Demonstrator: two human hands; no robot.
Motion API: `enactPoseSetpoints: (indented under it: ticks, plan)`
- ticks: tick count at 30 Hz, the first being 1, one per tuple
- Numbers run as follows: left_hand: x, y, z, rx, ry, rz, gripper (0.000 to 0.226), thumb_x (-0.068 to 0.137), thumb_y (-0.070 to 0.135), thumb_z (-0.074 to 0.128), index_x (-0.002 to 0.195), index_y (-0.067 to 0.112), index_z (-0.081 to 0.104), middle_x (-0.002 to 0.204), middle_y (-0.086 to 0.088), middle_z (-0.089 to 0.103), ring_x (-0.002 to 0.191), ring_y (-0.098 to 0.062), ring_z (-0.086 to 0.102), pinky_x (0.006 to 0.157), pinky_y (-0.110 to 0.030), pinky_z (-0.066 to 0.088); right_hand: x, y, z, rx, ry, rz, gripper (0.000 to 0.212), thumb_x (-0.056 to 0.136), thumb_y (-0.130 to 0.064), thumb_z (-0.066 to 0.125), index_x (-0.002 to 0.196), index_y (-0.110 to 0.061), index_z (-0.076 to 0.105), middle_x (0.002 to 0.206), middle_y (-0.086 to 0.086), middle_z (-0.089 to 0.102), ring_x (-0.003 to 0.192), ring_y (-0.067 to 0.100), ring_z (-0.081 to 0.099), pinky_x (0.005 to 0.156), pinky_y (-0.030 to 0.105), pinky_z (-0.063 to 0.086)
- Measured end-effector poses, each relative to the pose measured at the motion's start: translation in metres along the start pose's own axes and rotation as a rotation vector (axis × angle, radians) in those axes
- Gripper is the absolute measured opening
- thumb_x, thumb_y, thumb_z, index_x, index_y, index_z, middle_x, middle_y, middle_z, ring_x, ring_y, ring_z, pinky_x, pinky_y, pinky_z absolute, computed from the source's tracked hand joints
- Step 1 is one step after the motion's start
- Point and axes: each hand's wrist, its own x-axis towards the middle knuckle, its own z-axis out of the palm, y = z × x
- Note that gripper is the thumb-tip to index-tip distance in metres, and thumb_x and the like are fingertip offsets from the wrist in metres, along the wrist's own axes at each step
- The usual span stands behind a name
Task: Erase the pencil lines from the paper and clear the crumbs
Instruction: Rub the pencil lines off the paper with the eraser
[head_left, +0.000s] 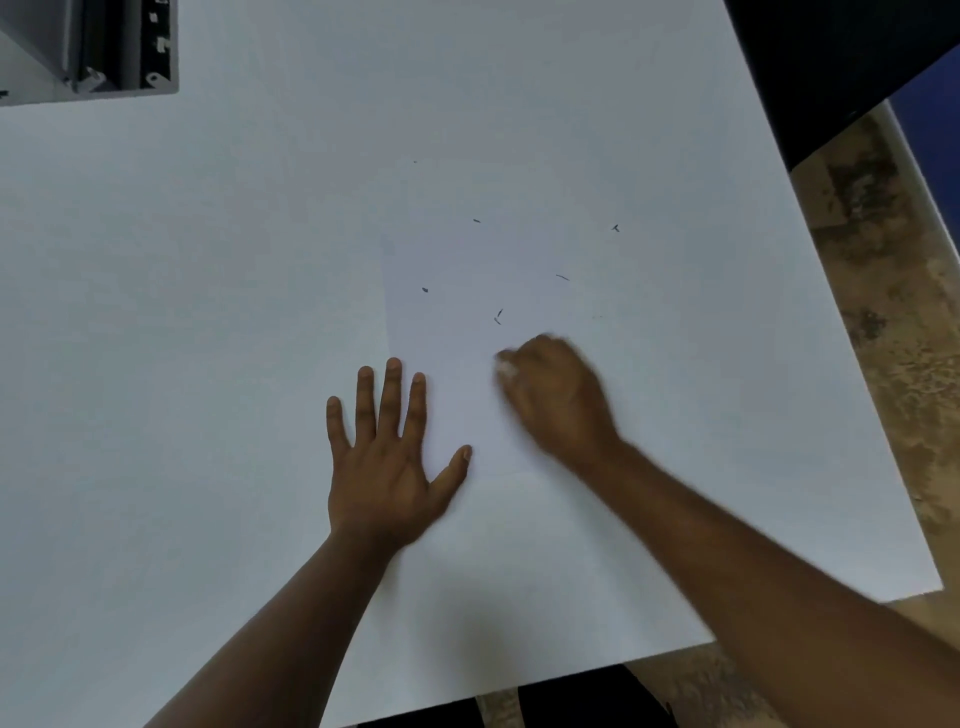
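Flat left hand (387, 457) presses smooth paper (519, 415); blurred right hand (558, 395) fingers pinch pale eraser (505, 368).

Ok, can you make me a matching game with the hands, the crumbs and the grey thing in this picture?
Things:
1. left hand
2. right hand
3. crumbs
4. grey frame

States or places:
A. scattered on the paper beyond the hands
B. far left corner of the table
C. flat, fingers spread
D. curled round a small white eraser, blurred

Pairs: 1-C, 2-D, 3-A, 4-B
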Motion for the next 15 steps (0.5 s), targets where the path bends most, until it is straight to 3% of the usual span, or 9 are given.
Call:
enactPoseSetpoints:
  ticks: [2, 5, 7, 10, 13, 15]
  plan:
    - [0.002, 0.002, 0.0, -0.003, -0.017, 0.001, 0.097, 0.095, 0.078, 0.025, 0.166, 0.014, 0.011, 0.174, -0.008, -0.001, 0.16, -0.03, -0.008, 0.126, -0.062, 0.002, -0.018, -0.037, 0.018, 0.065, -0.072, -0.111, 0.025, 0.097, -0.024, 0.054, 0.105, -0.009, 0.073, 0.088, 0.007, 0.066, 0.078, 0.026, 0.061, 0.074, 0.036, 0.052]
    - [-0.005, -0.005, -0.001, 0.043, -0.039, 0.022, 0.1, 0.094, 0.08, 0.022, 0.165, 0.011, 0.01, 0.174, -0.009, -0.002, 0.16, -0.031, -0.008, 0.125, -0.063, 0.002, -0.018, -0.06, 0.032, 0.041, -0.114, -0.221, 0.019, 0.096, -0.017, 0.054, 0.091, -0.008, 0.071, 0.078, 0.007, 0.059, 0.069, 0.024, 0.052, 0.062, 0.037, 0.047]
    - [-0.008, -0.011, -0.001, 0.036, -0.066, 0.008, 0.1, 0.094, 0.08, 0.021, 0.165, 0.012, 0.009, 0.174, -0.007, -0.004, 0.16, -0.031, -0.009, 0.125, -0.062, 0.0, -0.01, -0.046, 0.029, -0.105, -0.115, -0.248, 0.014, 0.088, -0.012, 0.056, 0.081, -0.009, 0.067, 0.072, 0.009, 0.058, 0.063, 0.029, 0.054, 0.058, 0.036, 0.044]
    - [-0.003, -0.005, -0.005, 0.029, -0.088, -0.017, 0.099, 0.095, 0.081, 0.018, 0.165, 0.013, 0.005, 0.174, -0.005, -0.008, 0.159, -0.029, -0.013, 0.125, -0.062, -0.003, 0.01, 0.015, 0.0, -0.352, 0.038, -0.056, 0.007, 0.082, -0.008, 0.06, 0.08, -0.012, 0.065, 0.07, 0.01, 0.057, 0.063, 0.031, 0.056, 0.06, 0.036, 0.039]
    - [-0.001, -0.006, -0.005, 0.036, -0.09, -0.016, 0.1, 0.095, 0.082, 0.018, 0.165, 0.013, 0.003, 0.174, -0.004, -0.01, 0.159, -0.029, -0.015, 0.125, -0.062, -0.003, 0.014, 0.04, -0.02, -0.293, 0.147, 0.12, 0.013, 0.091, -0.013, 0.057, 0.086, -0.009, 0.068, 0.073, 0.009, 0.056, 0.065, 0.032, 0.055, 0.064, 0.034, 0.037]
    - [-0.002, -0.006, -0.005, 0.031, -0.094, -0.015, 0.101, 0.094, 0.083, 0.016, 0.166, 0.014, 0.001, 0.173, -0.005, -0.012, 0.159, -0.029, -0.016, 0.125, -0.061, -0.005, 0.006, 0.014, -0.004, -0.195, 0.145, 0.085, 0.015, 0.092, -0.013, 0.056, 0.09, -0.008, 0.07, 0.076, 0.011, 0.062, 0.07, 0.033, 0.06, 0.068, 0.038, 0.047]
